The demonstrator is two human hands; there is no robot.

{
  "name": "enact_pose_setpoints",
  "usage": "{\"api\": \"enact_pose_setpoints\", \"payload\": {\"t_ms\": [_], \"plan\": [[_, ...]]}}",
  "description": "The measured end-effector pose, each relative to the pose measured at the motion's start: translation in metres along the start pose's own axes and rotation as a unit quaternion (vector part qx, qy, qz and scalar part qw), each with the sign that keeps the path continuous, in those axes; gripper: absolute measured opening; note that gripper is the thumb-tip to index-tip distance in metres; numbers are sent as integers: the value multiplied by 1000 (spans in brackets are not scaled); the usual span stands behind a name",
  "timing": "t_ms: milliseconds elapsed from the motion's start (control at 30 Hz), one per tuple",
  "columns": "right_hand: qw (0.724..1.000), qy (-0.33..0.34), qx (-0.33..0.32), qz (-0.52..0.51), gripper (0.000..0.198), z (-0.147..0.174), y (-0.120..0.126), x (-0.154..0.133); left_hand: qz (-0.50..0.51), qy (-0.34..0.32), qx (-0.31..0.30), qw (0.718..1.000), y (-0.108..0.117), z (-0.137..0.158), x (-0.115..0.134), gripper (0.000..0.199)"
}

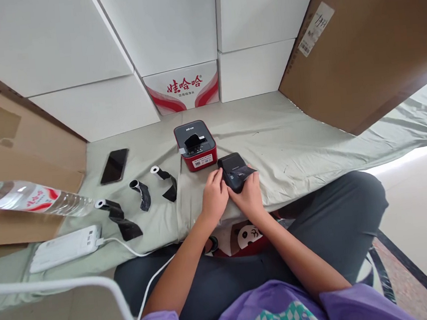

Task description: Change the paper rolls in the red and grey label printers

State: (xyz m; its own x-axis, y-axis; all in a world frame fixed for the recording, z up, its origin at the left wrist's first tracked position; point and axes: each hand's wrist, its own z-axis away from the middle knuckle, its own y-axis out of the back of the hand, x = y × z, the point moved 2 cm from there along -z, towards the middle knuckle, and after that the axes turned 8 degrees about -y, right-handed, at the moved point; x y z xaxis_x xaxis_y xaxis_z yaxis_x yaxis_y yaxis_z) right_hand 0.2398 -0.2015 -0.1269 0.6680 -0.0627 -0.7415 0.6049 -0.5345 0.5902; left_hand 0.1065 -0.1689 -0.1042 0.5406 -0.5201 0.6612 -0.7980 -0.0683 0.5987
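A small black portable label printer (230, 164) rests at the cloth's front edge, between my two hands. My left hand (214, 196) is closed against its left side, fingers along the edge. Around its right and front sides my right hand (249, 195) is closed, its fingers beside a dark strip (245, 171) that lies over the printer's top. Whether those fingers also pinch the strip I cannot tell. Just behind stands a red and black desktop printer (201, 160), a piece of black paper showing in its top slot.
To the left lie small rolls of black paper (129, 228), a phone (114, 166), a white power bank (65, 248) with a cable (129, 248), and a water bottle (31, 196) on its side. White boxes (182, 90) line the back; a brown carton (360, 40) stands right.
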Motion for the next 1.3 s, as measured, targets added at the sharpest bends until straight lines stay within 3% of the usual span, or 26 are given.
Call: {"api": "enact_pose_setpoints", "payload": {"t_ms": [200,467,567,700,900,1033,1300], "plan": [[1000,20,-4,-5,82,1,-1,0,-58,32,-20,998,-2,5,1,33],[999,32,-8,-8,72,0,0,-1,-194,-5,-126,973,-3,1,5,50],[998,53,-21,-3,59,-2,4,-5,-203,-13,-142,969,-5,-1,7,49],[997,64,-32,-2,47,-4,7,-10,-215,-20,-137,967,-6,0,8,47],[998,69,-12,-7,68,0,6,-5,-190,-4,-78,979,-5,5,3,44],[997,67,-16,-33,80,-1,11,1,-176,-12,-78,981,-5,9,0,39],[983,55,-148,-96,77,-54,22,11,-145,-7,-79,986,-5,6,-1,34]]}}
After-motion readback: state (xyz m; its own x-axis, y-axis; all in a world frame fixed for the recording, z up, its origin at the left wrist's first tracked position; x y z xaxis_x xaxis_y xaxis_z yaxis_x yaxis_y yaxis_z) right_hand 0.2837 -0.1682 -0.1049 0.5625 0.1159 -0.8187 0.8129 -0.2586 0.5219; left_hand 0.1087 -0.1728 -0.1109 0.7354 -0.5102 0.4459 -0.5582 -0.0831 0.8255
